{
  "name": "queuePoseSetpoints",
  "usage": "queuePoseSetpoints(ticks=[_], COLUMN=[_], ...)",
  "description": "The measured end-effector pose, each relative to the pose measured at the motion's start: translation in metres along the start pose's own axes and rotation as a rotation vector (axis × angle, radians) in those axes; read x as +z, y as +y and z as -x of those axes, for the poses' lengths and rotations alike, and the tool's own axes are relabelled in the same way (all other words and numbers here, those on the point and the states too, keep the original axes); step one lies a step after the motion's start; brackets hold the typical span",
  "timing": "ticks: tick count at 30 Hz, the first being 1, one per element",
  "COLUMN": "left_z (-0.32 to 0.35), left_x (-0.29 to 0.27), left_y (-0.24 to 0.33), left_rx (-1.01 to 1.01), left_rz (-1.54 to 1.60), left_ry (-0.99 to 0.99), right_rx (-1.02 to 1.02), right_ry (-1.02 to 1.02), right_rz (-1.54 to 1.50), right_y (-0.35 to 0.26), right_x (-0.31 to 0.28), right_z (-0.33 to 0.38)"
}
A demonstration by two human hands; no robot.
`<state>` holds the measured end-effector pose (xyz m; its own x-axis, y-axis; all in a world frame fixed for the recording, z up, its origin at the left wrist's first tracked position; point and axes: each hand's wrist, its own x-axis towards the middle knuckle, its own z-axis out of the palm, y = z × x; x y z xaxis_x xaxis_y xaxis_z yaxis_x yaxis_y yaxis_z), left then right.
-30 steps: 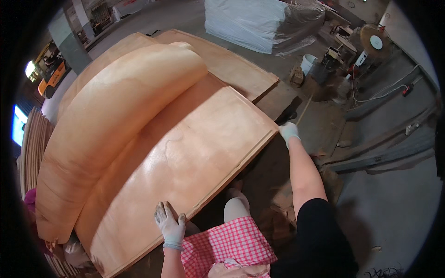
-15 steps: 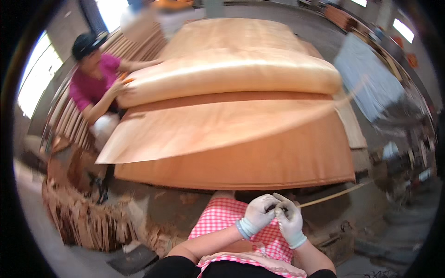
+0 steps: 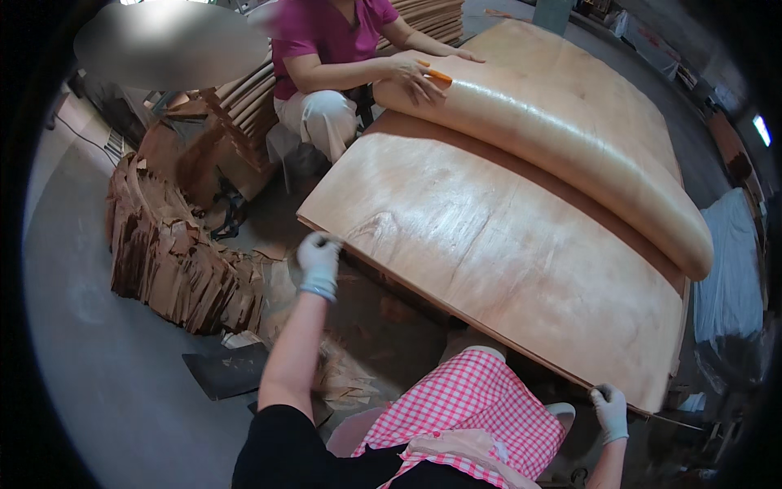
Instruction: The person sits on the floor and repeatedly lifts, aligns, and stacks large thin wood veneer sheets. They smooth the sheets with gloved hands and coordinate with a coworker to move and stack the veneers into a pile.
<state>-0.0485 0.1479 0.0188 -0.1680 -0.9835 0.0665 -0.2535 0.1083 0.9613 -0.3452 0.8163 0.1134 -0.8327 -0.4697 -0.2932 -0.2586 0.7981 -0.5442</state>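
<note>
A wide, pale brown wood veneer sheet [image 3: 489, 244] lies over the near part of a low stack, its front edge running diagonally towards my lap. My left hand [image 3: 318, 262], in a whitish glove, is closed with its fingertips on that edge, near the left corner. Close to the right corner, my right hand [image 3: 611, 414], gloved the same way, pinches the edge between thumb and fingers. Behind, a veneer sheet is folded back into a thick roll [image 3: 562, 147]. A co-worker's hand [image 3: 419, 80] rests on the roll's left end, with something orange at the fingers.
The co-worker in a magenta top [image 3: 326, 49] crouches at the stack's left side. A bundle of torn veneer scraps [image 3: 175, 244] stands on the floor to my left, near a dark flat piece [image 3: 224, 371]. Plastic sheeting [image 3: 729, 269] covers something at the right.
My hands were together before my lap; now they are spread wide along the sheet's front edge. The near sheet, earlier slanting and blurred, lies flat. My view has turned left.
</note>
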Motion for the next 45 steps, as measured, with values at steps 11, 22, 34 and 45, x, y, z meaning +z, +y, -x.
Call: queuePoseSetpoints(ticks=[11, 22, 34, 45], left_z=[-0.135, -0.04, 0.392, 0.384], left_x=[-0.029, 0.058, 0.318, 0.313], left_y=[-0.061, 0.042, 0.111, 0.118], left_rx=[0.004, 0.135, 0.851, 0.793], left_rz=[-0.64, -1.035, -0.831, -0.813], left_ry=[0.038, 0.185, -1.07, -1.062], right_rx=[0.1, 0.313, 0.188, 0.563], right_ry=[-0.055, -0.053, -0.045, 0.193], right_rz=[0.177, 0.231, 0.092, 0.222], right_y=[-0.041, 0.009, 0.028, 0.292], right_x=[0.024, 0.022, 0.021, -0.147], right_z=[-0.049, -0.064, -0.055, 0.001])
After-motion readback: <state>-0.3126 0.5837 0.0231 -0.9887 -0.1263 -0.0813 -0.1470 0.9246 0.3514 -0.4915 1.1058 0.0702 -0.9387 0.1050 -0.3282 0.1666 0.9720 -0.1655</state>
